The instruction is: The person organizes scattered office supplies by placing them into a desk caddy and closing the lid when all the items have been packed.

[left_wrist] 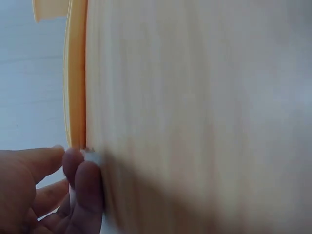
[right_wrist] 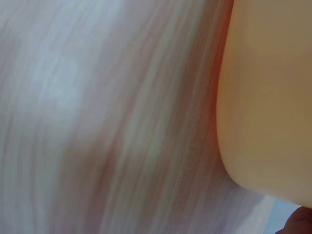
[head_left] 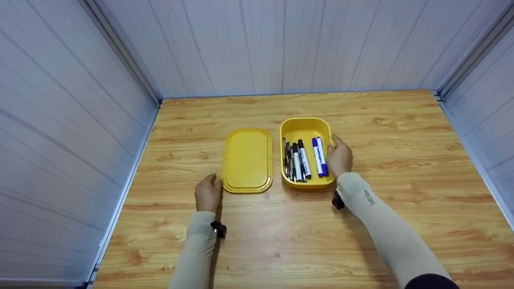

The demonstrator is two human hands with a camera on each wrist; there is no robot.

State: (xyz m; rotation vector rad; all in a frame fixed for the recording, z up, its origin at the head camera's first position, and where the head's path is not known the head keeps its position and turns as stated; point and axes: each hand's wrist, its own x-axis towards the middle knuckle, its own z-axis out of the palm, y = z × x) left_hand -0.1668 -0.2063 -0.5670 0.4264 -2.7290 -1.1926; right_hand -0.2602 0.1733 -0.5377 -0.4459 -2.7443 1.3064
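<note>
A yellow lid [head_left: 247, 160] lies flat on the table, and my left hand [head_left: 208, 193] is at its lower left corner. In the left wrist view the bent fingers and thumb of that hand come together at the end of the lid's edge [left_wrist: 75, 83]. To the right stands an open yellow box [head_left: 307, 185]. Its right wall is gripped by my right hand [head_left: 340, 157], thumb at the rim. Inside lie several black pens and markers [head_left: 296, 162] on the left, and two blue-and-white markers [head_left: 319, 157] on the right. The right wrist view shows mostly the box's outer wall [right_wrist: 268, 97].
The wooden table [head_left: 277, 241] extends around the lid and box. Pale panel walls rise behind it [head_left: 265, 48] and on both sides. A narrow strip of table separates lid and box.
</note>
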